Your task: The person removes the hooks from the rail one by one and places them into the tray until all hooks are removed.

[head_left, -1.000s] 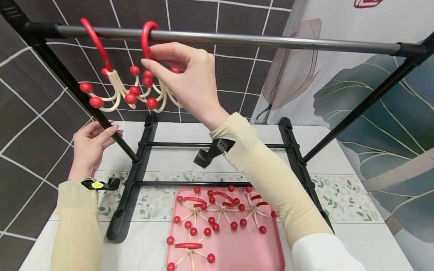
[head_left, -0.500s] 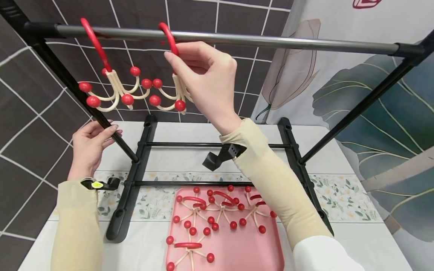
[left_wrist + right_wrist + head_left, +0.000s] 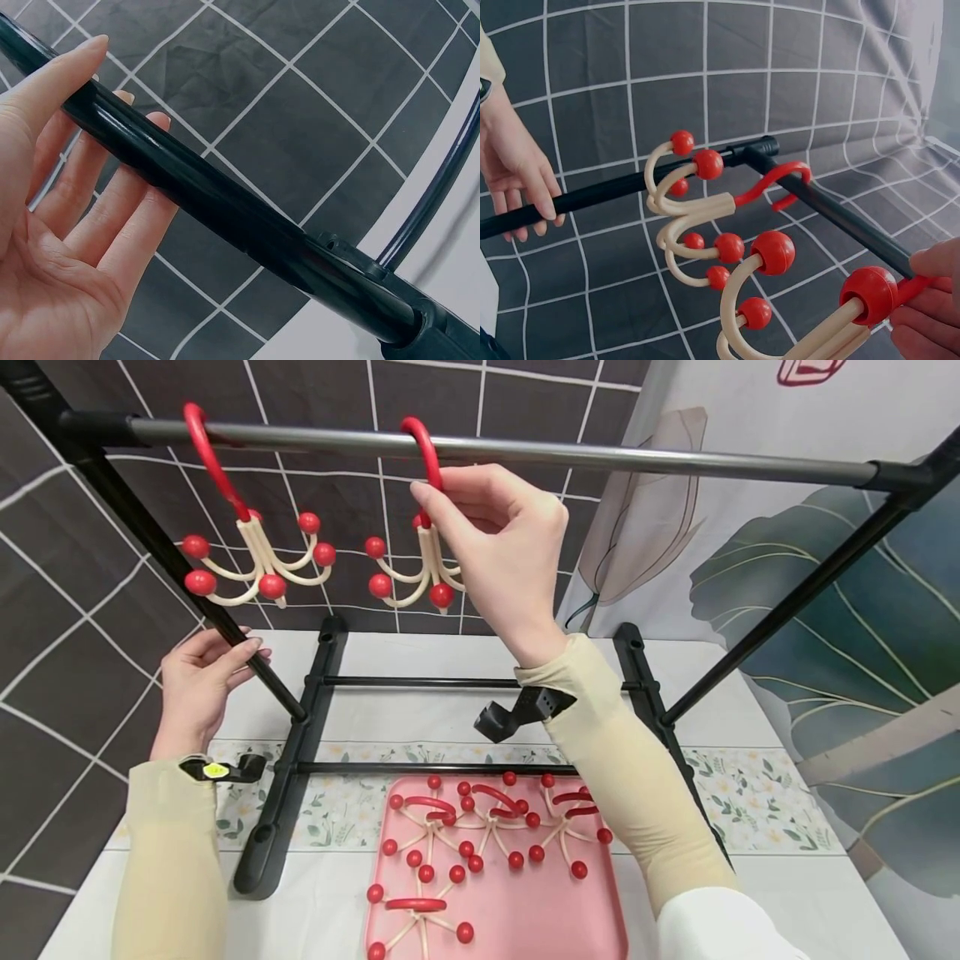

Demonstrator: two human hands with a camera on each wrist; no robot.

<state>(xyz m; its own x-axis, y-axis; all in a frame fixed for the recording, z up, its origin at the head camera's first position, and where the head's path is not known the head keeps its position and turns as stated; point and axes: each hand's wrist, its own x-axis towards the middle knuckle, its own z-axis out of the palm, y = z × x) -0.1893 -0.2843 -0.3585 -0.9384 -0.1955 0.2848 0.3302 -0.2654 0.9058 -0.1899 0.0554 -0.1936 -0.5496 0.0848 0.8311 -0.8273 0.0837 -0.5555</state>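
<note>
I pinch the red loop of a hook [image 3: 420,556] with my right hand [image 3: 498,547]. The loop goes over the grey bar [image 3: 600,454] at the top of the rack. Under the loop, cream arms curl out and up, and each arm ends in a red ball. It hangs straight down. A second hook [image 3: 251,556] just like it hangs on the same bar, off to the left, and the two do not touch. My left hand [image 3: 198,681] rests on the slanted black leg [image 3: 172,564] of the rack, with straight fingers behind it and my thumb in front.
</note>
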